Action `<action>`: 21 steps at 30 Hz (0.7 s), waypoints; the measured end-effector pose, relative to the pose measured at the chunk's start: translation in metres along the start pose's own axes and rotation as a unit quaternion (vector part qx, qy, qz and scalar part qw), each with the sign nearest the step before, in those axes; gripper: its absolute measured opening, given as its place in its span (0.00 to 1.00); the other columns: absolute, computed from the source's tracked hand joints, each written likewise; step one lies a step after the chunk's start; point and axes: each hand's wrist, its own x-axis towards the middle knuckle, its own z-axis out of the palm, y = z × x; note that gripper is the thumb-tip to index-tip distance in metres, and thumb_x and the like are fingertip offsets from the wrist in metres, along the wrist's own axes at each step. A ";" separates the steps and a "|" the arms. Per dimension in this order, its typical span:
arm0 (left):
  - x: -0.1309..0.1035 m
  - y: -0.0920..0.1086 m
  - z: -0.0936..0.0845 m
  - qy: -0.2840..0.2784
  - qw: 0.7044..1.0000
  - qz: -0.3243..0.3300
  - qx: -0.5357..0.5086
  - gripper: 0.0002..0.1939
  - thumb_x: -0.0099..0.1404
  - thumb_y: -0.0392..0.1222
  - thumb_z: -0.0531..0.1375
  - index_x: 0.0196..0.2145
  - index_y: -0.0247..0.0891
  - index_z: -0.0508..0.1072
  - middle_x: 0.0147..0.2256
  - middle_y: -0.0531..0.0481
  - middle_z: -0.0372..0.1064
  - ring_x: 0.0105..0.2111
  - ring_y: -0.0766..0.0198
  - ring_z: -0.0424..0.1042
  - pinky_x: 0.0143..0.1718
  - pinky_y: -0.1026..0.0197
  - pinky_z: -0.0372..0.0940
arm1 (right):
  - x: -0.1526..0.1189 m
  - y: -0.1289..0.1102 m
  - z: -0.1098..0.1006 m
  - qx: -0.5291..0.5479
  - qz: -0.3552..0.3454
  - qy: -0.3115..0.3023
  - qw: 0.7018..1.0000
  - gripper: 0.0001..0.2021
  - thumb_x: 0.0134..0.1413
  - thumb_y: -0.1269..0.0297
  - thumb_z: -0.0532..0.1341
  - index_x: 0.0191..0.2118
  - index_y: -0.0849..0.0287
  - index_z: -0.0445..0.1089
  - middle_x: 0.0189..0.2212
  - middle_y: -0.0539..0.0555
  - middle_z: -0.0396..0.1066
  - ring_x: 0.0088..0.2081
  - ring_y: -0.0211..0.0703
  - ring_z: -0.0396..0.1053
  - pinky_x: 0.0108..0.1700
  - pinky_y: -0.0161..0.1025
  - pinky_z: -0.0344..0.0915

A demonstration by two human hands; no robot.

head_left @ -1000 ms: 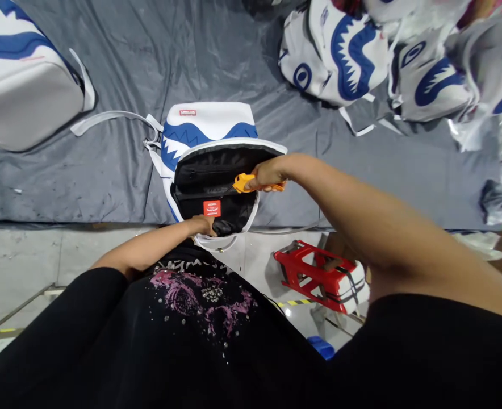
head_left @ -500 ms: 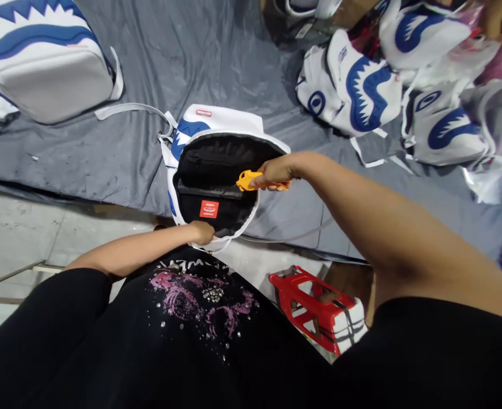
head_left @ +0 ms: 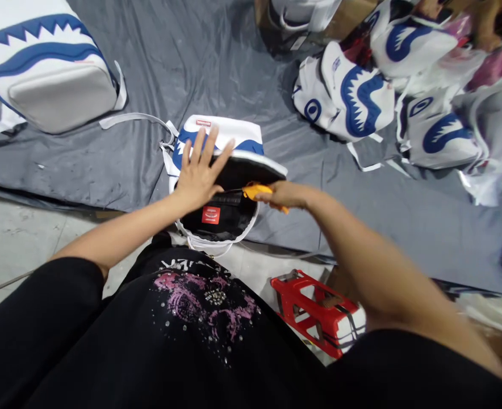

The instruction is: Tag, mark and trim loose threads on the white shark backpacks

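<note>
A white and blue backpack (head_left: 242,130) lies on the grey cloth with its mouth open, showing a black lining and a red label (head_left: 210,215). My left hand (head_left: 197,176) is spread over the left part of the opening, fingers apart, with nothing in it. In my right hand (head_left: 283,195), at the right edge of the opening, is an orange-handled tool (head_left: 255,191). Its thin dark tip points left into the bag, and its exact kind cannot be made out.
Another white and blue backpack (head_left: 63,91) lies at the upper left. Several more bags (head_left: 364,102) are piled at the upper right, near a cardboard box (head_left: 353,12) and part of another person's hand. A red stool (head_left: 314,309) stands below the cloth's edge (head_left: 285,253).
My left hand has let go of the bag's near rim and moved up, fingers now spread. The bag's far rim has dropped lower over the opening. My right hand has shifted slightly down with the tool.
</note>
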 end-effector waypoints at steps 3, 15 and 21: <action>0.042 -0.036 -0.001 0.015 0.994 -0.070 -0.078 0.33 0.62 0.51 0.64 0.62 0.36 0.64 0.56 0.36 0.66 0.57 0.45 0.65 0.57 0.46 0.59 | -0.019 0.054 0.040 0.131 -0.027 0.022 0.991 0.16 0.53 0.55 0.69 0.27 0.61 0.68 0.14 0.46 0.62 0.14 0.28 0.54 0.18 0.29 0.51; 0.073 -0.025 0.008 0.103 0.967 0.052 -0.227 0.07 0.64 0.41 0.60 0.30 0.36 0.73 0.27 0.52 0.69 0.30 0.63 0.68 0.33 0.62 0.57 | -0.022 0.130 0.139 0.446 -0.020 0.046 0.894 0.29 0.42 0.32 0.64 0.28 0.56 0.59 0.13 0.39 0.46 0.15 0.31 0.48 0.19 0.32 0.50; 0.079 -0.033 0.007 0.069 0.963 0.065 -0.252 0.08 0.64 0.41 0.60 0.30 0.35 0.73 0.27 0.52 0.69 0.31 0.63 0.69 0.34 0.62 0.57 | -0.086 0.159 0.128 0.350 0.024 0.073 0.933 0.26 0.44 0.36 0.64 0.27 0.57 0.63 0.11 0.43 0.54 0.15 0.34 0.53 0.20 0.34 0.53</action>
